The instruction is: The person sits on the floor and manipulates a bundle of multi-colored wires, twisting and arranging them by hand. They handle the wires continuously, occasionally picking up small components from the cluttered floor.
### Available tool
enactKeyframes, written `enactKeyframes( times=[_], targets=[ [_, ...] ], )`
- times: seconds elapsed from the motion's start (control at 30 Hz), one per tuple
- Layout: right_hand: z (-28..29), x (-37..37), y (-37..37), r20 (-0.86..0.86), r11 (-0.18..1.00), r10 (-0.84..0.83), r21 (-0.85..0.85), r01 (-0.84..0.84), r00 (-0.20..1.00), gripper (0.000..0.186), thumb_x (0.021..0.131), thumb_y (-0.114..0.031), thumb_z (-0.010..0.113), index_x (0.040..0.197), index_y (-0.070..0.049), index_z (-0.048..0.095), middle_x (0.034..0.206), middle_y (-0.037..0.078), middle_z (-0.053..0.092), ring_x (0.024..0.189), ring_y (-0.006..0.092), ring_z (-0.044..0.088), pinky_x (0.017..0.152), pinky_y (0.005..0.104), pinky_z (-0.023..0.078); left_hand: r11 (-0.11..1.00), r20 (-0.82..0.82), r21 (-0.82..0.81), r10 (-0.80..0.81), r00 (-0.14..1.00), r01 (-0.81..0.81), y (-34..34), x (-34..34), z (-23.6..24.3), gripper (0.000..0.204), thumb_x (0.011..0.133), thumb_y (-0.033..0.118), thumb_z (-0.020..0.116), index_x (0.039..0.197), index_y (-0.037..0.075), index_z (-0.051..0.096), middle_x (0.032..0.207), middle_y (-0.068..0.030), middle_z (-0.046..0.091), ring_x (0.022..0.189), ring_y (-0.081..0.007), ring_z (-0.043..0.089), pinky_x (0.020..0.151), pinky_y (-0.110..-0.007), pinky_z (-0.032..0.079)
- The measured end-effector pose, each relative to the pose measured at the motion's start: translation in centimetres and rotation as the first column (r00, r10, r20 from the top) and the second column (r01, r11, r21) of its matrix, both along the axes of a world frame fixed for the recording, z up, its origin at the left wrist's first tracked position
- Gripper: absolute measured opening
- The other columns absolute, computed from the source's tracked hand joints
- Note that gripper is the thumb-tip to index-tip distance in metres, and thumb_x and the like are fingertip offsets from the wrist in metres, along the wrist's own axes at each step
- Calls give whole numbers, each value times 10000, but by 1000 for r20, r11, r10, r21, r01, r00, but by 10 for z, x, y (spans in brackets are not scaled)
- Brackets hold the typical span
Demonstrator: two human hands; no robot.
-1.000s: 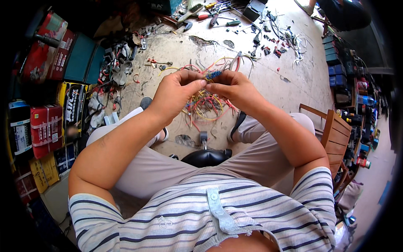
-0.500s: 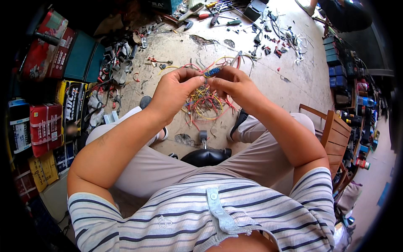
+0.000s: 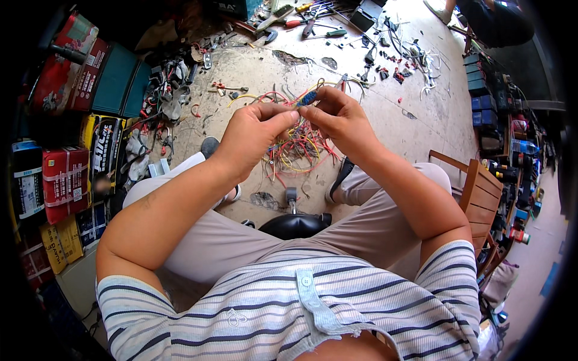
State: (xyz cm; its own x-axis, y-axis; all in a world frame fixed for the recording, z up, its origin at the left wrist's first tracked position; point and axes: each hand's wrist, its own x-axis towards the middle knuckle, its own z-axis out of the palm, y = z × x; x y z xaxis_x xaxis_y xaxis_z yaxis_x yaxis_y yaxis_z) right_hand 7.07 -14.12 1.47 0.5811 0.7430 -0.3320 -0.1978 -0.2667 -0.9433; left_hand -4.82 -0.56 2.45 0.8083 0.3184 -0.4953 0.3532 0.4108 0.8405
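My left hand [image 3: 257,136] is closed in a pinch on thin wires at the lower end of a small blue piece [image 3: 308,98], whose ridged detail is too small to make out fully. My right hand [image 3: 344,124] pinches the same piece, its index finger curled behind it and its thumb near my left thumb. Beneath both hands lies a tangle of red, yellow and grey wires [image 3: 298,155] on the floor. Pliers [image 3: 342,83] lie just beyond my right hand.
Tools [image 3: 335,33] and scraps [image 3: 398,74] lie on the floor [image 3: 235,66] ahead. Boxes [image 3: 65,185] stack at left, a wooden chair [image 3: 481,201] and shelves [image 3: 513,138] stand at right. Another person's foot [image 3: 439,9] is at top right. A black cushioned seat [image 3: 293,226] sits between my legs.
My right hand has risen slightly, and the blue piece has tilted more upright, its upper end higher. My left hand has stayed nearly in place.
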Motion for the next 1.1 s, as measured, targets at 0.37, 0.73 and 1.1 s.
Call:
enactKeyframes(
  times=[0.37, 0.73, 1.1],
  targets=[
    [2, -5, 3, 20, 999, 6, 52, -7, 1000, 193, 847, -160, 644, 908, 15, 593, 779, 51, 626, 714, 75, 561, 626, 217, 454, 996, 67, 73, 41, 997, -46, 4, 3, -4, 147, 852, 167, 645, 910, 34, 674, 660, 66, 503, 529, -7, 316, 464, -186, 231],
    [2, -7, -4, 122, 989, 143, 7, -145, 982, 181, 877, -132, 599, 915, 44, 618, 785, 57, 652, 721, 80, 596, 650, 233, 475, 973, 135, 131, 171, 976, -188, 14, 5, -9, 136, 831, 118, 664, 922, 18, 680, 837, -12, 652, 763, -57, 561, 715, -187, 431],
    [30, -9, -6, -32, 985, 133, 113, -129, 991, 236, 902, -134, 570, 1092, 5, 551, 786, 67, 653, 663, 51, 541, 586, 197, 414, 915, 180, 373, 90, 979, -153, 19, 9, -22, 135, 804, 116, 659, 835, -15, 667, 708, 6, 623, 631, -40, 530, 579, -191, 422]
  ],
)
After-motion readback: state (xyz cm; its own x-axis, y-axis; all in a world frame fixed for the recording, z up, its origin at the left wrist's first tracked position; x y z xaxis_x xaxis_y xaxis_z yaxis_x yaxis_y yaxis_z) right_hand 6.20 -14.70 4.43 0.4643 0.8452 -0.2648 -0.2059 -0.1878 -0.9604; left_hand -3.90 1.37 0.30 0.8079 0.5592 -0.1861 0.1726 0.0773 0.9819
